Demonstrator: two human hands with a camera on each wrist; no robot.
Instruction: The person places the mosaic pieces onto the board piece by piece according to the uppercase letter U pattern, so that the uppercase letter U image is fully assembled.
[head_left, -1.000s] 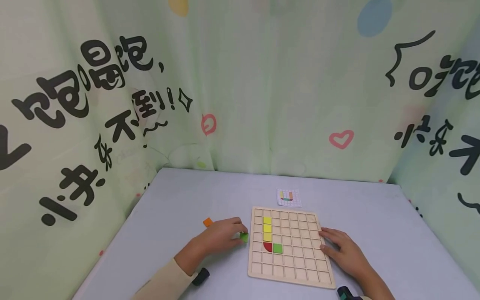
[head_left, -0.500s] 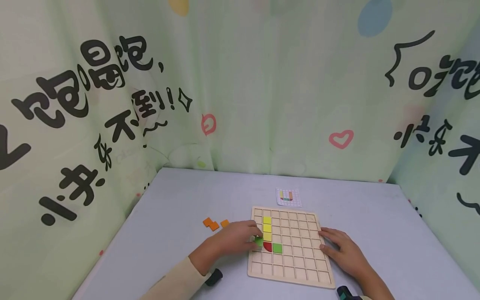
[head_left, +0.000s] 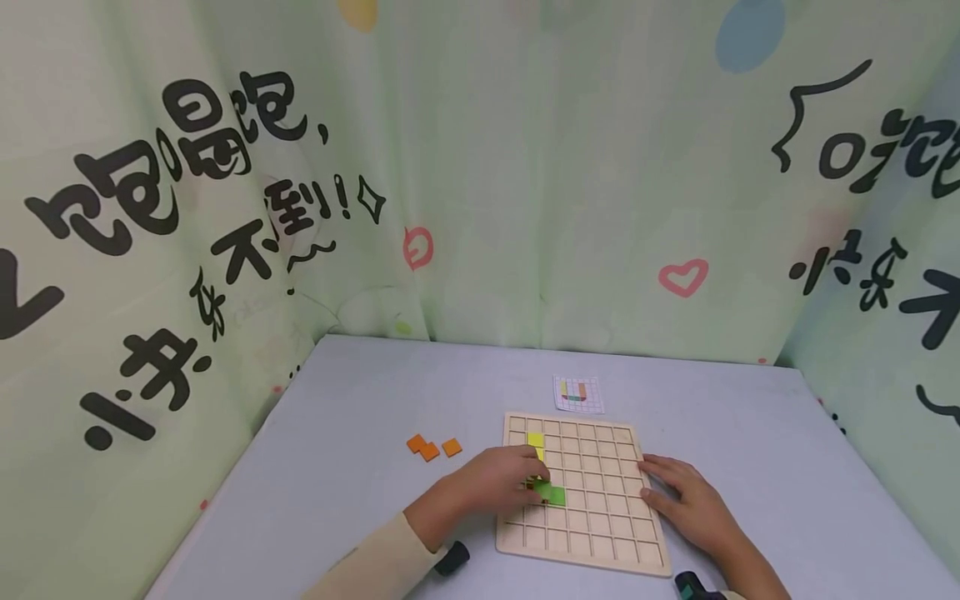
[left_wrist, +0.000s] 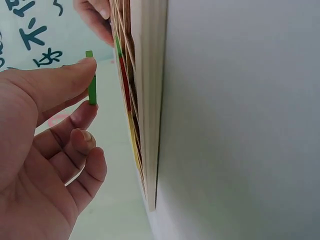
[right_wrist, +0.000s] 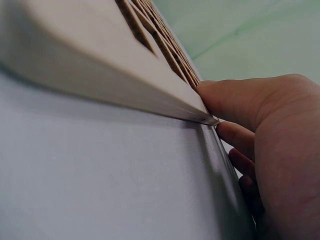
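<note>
My left hand (head_left: 498, 479) pinches a small green square tile (left_wrist: 92, 90) between thumb and fingertips. It is above the left part of a pale wooden grid board (head_left: 592, 533), with the tile close to another green tile (head_left: 557, 497) lying in a cell. Yellow tiles (head_left: 535, 439) sit in a column behind the hand, which partly covers them. A red piece (left_wrist: 125, 82) shows on the board in the left wrist view; the hand mostly hides it in the head view. My right hand (head_left: 686, 500) touches the board's right edge, its thumb on the rim.
Three orange tiles (head_left: 429, 452) lie on the white table (head_left: 375, 392) left of the board. Behind the board is a small card (head_left: 577, 394) printed with a coloured grid pattern. Curtains (head_left: 480, 167) with black lettering surround the table at the back and sides.
My left hand has carried the green tile rightward from beside the board to above its cells. The orange tiles have come into fuller view. The right hand stays at the board's edge.
</note>
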